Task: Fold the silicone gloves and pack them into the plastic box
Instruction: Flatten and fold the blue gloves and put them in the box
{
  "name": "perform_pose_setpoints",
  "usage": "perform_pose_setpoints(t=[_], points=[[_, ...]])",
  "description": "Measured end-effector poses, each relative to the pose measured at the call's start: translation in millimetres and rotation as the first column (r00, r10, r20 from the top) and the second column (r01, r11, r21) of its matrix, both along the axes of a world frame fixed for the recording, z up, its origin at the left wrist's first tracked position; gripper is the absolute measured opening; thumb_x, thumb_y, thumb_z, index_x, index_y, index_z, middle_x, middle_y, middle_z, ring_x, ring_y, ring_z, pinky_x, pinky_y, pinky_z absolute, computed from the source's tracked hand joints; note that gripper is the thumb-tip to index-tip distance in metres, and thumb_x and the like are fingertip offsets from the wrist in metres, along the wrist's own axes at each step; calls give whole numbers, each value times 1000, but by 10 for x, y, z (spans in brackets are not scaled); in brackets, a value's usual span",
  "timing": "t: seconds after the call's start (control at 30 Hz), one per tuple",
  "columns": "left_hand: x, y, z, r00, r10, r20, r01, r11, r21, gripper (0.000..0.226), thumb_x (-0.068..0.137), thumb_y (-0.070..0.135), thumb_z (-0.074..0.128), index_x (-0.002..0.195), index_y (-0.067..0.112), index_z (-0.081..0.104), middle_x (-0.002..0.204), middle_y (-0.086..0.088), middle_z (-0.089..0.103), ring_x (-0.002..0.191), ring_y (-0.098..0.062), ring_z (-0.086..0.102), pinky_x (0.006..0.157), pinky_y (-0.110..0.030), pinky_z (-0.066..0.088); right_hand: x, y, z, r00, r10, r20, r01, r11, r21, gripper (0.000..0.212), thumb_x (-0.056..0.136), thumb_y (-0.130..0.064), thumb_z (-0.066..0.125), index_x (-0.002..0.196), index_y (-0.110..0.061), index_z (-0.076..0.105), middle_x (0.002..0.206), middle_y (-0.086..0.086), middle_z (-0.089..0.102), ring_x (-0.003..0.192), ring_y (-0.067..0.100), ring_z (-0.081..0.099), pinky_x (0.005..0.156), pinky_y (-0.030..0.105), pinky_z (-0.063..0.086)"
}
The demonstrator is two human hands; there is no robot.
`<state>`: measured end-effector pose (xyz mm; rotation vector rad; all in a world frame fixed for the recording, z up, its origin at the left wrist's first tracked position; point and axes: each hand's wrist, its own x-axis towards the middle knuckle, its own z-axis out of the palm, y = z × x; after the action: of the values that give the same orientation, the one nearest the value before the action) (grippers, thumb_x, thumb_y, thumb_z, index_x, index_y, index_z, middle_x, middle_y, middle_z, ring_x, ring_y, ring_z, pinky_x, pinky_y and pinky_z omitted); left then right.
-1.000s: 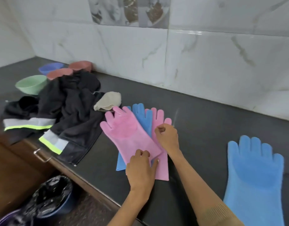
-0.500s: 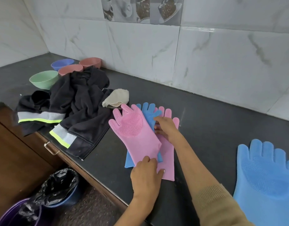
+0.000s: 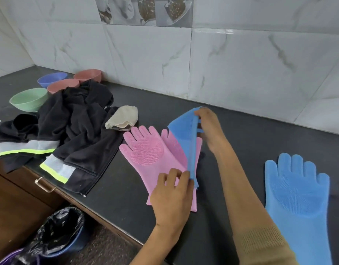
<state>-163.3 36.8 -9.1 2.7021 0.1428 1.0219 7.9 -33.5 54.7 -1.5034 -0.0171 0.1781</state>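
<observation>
- The counter (image 3: 241, 134) is carrying everything.
- A second blue glove (image 3: 296, 196) is lying flat, well right of the pink gloves (image 3: 145, 152).
- The blue glove (image 3: 186, 134) is hanging raised over the pink gloves.
- The right hand (image 3: 208, 123) is pinching its fingers end.
- The left hand (image 3: 172, 192) is pinching its cuff.

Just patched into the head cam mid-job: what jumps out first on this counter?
Centre: both hands lift a blue glove off two pink gloves, the right hand holding its far end, the left hand pinching its near end. A second blue glove lies flat at right; dark clothing and coloured bowls sit at left.
</observation>
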Motion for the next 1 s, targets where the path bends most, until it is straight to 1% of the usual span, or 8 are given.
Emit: perform_pose_setpoints(t=[0.1, 0.23, 0.37, 0.43, 0.53, 0.67, 0.87, 1.0], points=[[36, -158, -45, 981, -194, -21, 195, 978, 73, 11, 73, 15, 62, 62, 16, 61, 65, 2, 59, 52, -20, 50, 37, -22, 25, 0, -447, -179, 993, -118, -15, 116, 987, -115, 11, 85, -17, 46, 79, -15, 55, 81, 3, 55, 70, 17, 54, 55, 25, 46], [57, -422, -171, 878, -410, -248, 453, 879, 150, 22, 54, 13, 76, 56, 18, 55, 62, 5, 56, 52, -17, 50, 38, -24, 29, -128, -1047, -659, 951, -292, -105, 259, 933, -249, 3, 83, -12, 45, 84, -12, 48, 91, 10, 49, 77, 20, 49, 67, 35, 46], [33, -612, -214, 714, -532, -455, 637, 764, 106, 25, 48, 20, 76, 55, 20, 52, 66, 9, 56, 51, -13, 49, 42, -21, 33, -286, -1346, -944, 902, -228, -366, 232, 972, -33, 22, 86, -23, 51, 104, -13, 57, 101, 5, 64, 84, 20, 62, 62, 30, 50], [17, -675, -176, 613, -575, -542, 704, 709, 45, 26, 49, 25, 75, 55, 21, 50, 65, 10, 55, 47, -11, 47, 42, -20, 31, -332, -1405, -1006, 892, -247, -379, 268, 963, 3, 29, 88, -28, 57, 113, -15, 52, 104, 4, 63, 85, 18, 62, 62, 28, 49], [8, -737, -169, 510, -591, -625, 749, 663, -16, 20, 76, 24, 60, 71, 16, 43, 84, 0, 55, 61, -17, 45, 53, -25, 27, -372, -1466, -1061, 885, -379, -271, 374, 925, -74, 36, 86, -9, 59, 116, -19, 41, 112, 5, 57, 93, 18, 59, 72, 34, 52], [-1, -786, -186, 434, -596, -676, 754, 651, -89, 11, 91, 23, 46, 90, 12, 51, 99, -5, 53, 82, -22, 54, 69, -31, 38, -539, -1454, -1059, 883, -465, -65, 430, 856, -287, 25, 87, 4, 55, 102, -16, 50, 113, 23, 60, 102, 39, 60, 88, 48, 51], [-6, -794, -237, 416, -616, -669, 755, 644, -124, 19, 92, 24, 45, 108, 16, 54, 102, -4, 57, 91, -23, 56, 72, -33, 42, -618, -1378, -996, 870, -442, 219, 481, 659, -579, 28, 87, 2, 60, 113, -7, 53, 102, 11, 61, 83, 23, 60, 56, 9, 42], [1, -835, -230, 379, -614, -693, 773, 621, -128, 21, 93, 24, 46, 102, 13, 61, 98, -5, 62, 90, -23, 59, 69, -30, 39, -631, -1318, -989, 848, -475, 235, 495, 548, -675, 22, 88, -2, 61, 107, -10, 53, 92, 4, 56, 67, 8, 48, 49, 13, 33]])
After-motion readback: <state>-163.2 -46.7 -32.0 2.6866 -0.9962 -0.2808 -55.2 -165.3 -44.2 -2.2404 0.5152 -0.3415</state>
